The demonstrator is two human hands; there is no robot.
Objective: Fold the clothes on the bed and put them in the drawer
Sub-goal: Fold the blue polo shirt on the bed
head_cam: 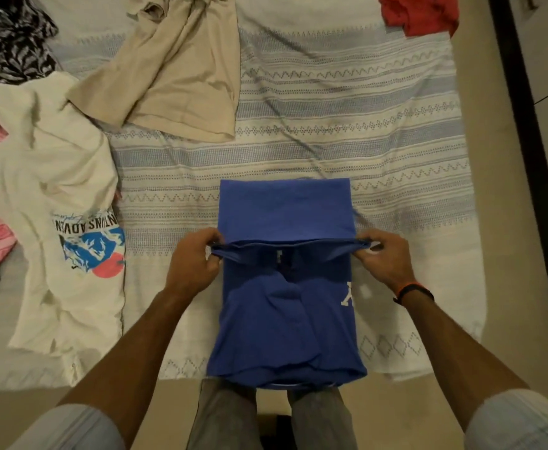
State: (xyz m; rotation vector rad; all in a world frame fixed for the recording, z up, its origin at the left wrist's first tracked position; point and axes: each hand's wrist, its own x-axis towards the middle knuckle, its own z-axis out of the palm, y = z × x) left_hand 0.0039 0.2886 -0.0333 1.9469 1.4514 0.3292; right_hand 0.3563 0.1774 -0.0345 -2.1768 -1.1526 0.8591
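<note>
Gripping the blue shirt (285,306) at its two side edges, the left hand (193,264) and the right hand (384,258) pinched a raised fold with curled fingers (212,237), one at each end. That shirt lay lengthwise at the near edge of the bed (380,131), its hem hanging just over the side, its far part flat on the patterned cover. To the left lay a white printed shirt (55,177), beyond it a beige garment (181,69), and a red garment (419,13) in the far right corner.
</note>
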